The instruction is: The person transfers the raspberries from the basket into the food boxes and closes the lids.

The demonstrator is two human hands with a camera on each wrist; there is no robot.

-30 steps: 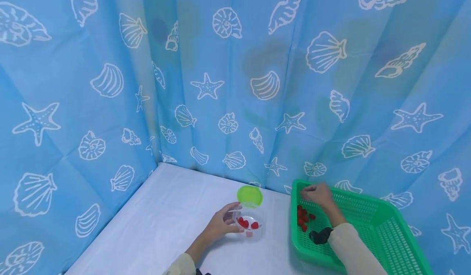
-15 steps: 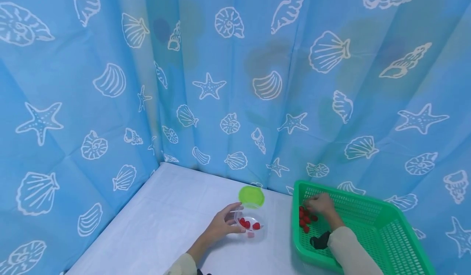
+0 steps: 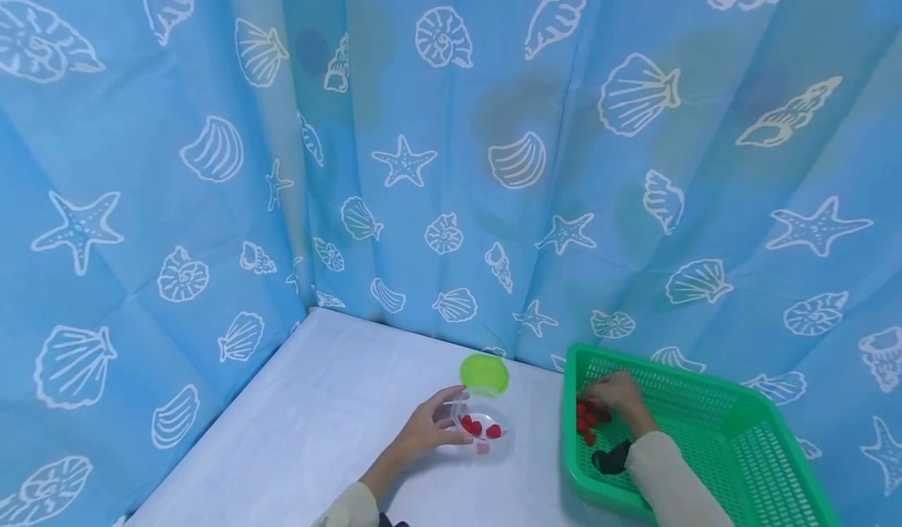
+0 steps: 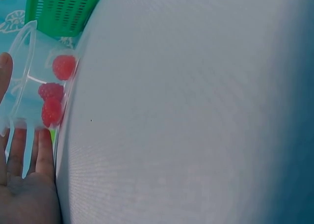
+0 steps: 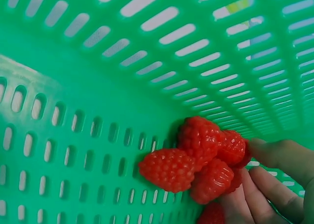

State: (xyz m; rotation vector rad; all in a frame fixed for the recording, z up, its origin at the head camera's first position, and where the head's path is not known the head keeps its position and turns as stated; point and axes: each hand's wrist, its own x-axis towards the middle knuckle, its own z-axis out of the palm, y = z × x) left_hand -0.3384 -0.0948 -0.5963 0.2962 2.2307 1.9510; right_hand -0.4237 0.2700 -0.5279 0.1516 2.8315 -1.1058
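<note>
A clear plastic tub [image 3: 502, 447] with a few raspberries [image 3: 494, 431] inside stands on the white table. My left hand [image 3: 421, 431] holds it from the left, thumb on the near side and fingers round the far side. Down in the green basket [image 3: 771, 425], my right hand [image 3: 620, 398] is at a cluster of red raspberries [image 5: 169, 170] against the basket wall. Seen from the right wrist, the thumb and fingers pinch a raspberry [image 5: 245, 154] at the edge of the cluster, partly hidden by its neighbours.
A lime-green round lid [image 3: 484, 373] lies just behind the tub. The basket's raised, slotted walls surround the right hand. A blue curtain [image 3: 437, 182] with white seashell prints encloses the back and left of the white table [image 3: 331, 402].
My right hand has come down from the basket's far corner onto the raspberries, and its fingers have closed in on them. The left hand stays on the tub.
</note>
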